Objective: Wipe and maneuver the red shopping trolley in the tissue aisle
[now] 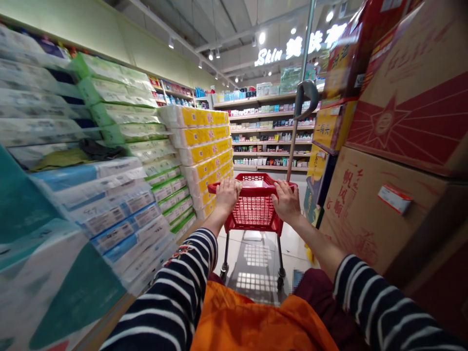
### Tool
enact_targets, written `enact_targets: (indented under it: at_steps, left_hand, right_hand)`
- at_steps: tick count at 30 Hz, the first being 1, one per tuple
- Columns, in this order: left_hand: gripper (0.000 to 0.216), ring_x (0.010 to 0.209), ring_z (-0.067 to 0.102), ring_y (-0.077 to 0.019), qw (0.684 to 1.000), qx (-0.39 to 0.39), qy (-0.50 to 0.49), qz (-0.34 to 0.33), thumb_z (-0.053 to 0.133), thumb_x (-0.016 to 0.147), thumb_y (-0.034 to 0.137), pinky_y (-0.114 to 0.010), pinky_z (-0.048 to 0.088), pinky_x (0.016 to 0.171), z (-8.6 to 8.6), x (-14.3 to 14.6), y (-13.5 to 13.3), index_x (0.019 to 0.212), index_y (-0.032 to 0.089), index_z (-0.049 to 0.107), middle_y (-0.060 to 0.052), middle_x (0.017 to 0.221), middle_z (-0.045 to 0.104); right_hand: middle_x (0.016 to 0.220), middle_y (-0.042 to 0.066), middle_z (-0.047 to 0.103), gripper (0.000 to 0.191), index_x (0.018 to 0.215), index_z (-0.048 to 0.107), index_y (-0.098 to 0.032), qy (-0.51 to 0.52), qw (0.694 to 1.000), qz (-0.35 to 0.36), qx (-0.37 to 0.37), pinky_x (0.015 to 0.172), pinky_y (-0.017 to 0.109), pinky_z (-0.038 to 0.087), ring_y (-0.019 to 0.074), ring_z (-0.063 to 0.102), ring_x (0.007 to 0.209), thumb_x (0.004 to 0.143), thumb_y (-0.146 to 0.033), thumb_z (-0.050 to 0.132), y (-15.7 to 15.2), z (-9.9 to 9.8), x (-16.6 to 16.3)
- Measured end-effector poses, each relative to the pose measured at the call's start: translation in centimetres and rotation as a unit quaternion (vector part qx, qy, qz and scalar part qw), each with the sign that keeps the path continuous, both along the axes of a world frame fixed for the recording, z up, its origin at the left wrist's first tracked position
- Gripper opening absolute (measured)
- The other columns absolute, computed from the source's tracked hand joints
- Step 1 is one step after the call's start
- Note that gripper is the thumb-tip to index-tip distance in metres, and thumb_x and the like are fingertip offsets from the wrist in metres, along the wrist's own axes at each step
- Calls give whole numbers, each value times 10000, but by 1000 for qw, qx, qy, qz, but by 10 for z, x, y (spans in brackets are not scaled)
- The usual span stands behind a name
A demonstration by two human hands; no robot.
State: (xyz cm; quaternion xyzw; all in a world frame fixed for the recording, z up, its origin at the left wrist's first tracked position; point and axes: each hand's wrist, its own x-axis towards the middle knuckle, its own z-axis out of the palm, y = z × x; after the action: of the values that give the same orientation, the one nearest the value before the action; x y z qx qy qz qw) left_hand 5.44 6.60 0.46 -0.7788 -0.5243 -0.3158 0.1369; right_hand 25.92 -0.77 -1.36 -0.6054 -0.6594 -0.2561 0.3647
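Both of my hands rest on the handle of a red shopping cart (pixel 252 212) straight in front of me. My left hand (pixel 227 195) is wrapped over the handlebar's left part, with a small pale, crumpled thing showing by its fingers that I cannot make out. Near the right end of the bar, my right hand (pixel 287 201) curls over it in the same way. Something pale lies in the front of the basket, mostly hidden by the handle. The cart stands upright on a light tiled floor (pixel 252 278).
Stacked packs in yellow wrapping (pixel 204 156) and green packs (pixel 120 92) line the left side. Large cardboard boxes (pixel 380 204) rise close on the right. A metal pole with a grey hook-shaped handle (pixel 305 100) stands beyond the cart's right side. Shelves of small goods (pixel 270 117) span the back.
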Motion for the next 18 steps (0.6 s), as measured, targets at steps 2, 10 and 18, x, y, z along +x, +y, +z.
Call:
enact_targets:
  at_steps: [2,10,18]
  left_hand:
    - [424,1300,346,-280,1000,-5,0,7,301,925,339,-481,315,1044,1,-1,0,1255,141,478,-149,1402,409]
    - [422,1305,345,-260,994,13,53,-97,316,920,345,-453,295,1062,8,60,-14,1260,155,479,-115,1409,413]
    - [415,1280,378,-256,1000,-17,8,0,312,923,329,-442,318,1042,4,2,4,1248,136,484,-139,1384,439]
  right_hand:
    - [1336,157,481,435,1254,511,-90,-4,1000,-2,-5,1053,498,176,272,385,1258,887,-267,357,1,1,-3]
    - [1336,153,483,451,1293,477,-119,-19,1000,19,-3,1050,499,160,275,389,1260,887,-274,353,8,1,-12]
    - [1365,139,453,457,1291,479,-114,-14,1000,6,-26,1063,500,137,271,364,1281,894,-294,341,12,4,-9]
